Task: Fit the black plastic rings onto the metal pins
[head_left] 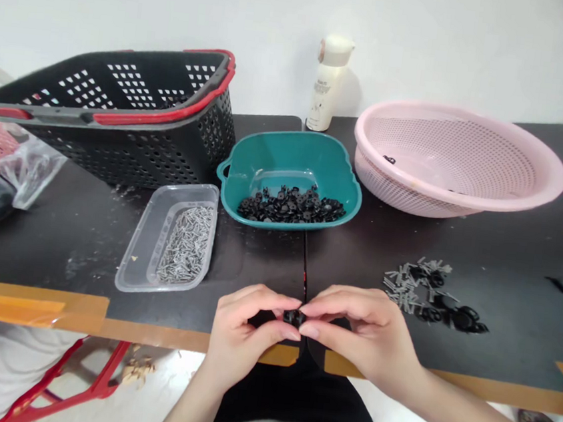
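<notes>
The left hand and right hand pinched a small black plastic part between clamped fingertips, just in front of a teal bowl heaped with similar black pieces. Left of the bowl, a clear tray held slim metal pins; right of it stood a pink mesh colander. Fingers hid most of the part's shape.
</notes>
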`<action>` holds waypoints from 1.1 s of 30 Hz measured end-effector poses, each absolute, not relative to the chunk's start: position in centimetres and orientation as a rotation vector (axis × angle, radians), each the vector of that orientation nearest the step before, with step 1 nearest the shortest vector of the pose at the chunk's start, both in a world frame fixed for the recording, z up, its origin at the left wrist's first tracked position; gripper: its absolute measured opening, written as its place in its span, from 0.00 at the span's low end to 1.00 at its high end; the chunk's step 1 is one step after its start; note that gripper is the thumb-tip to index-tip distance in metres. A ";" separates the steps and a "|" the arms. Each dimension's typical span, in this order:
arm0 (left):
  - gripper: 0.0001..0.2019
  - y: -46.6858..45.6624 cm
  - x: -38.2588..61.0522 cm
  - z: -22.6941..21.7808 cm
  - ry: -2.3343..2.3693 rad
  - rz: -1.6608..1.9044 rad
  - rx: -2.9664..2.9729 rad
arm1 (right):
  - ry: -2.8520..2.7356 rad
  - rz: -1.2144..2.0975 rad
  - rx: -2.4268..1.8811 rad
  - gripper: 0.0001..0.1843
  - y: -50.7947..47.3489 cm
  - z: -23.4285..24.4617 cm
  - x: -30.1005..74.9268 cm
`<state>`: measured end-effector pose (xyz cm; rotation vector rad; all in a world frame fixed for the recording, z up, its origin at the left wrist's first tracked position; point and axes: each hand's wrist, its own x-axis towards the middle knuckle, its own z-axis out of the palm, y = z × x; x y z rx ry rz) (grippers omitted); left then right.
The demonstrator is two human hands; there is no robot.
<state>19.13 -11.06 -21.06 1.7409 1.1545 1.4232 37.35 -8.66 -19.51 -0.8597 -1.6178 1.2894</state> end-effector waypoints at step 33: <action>0.08 -11.0 19.5 -21.8 1.107 1.702 1.939 | -1.193 2.303 -0.745 0.16 -8.0 -20.1 37.0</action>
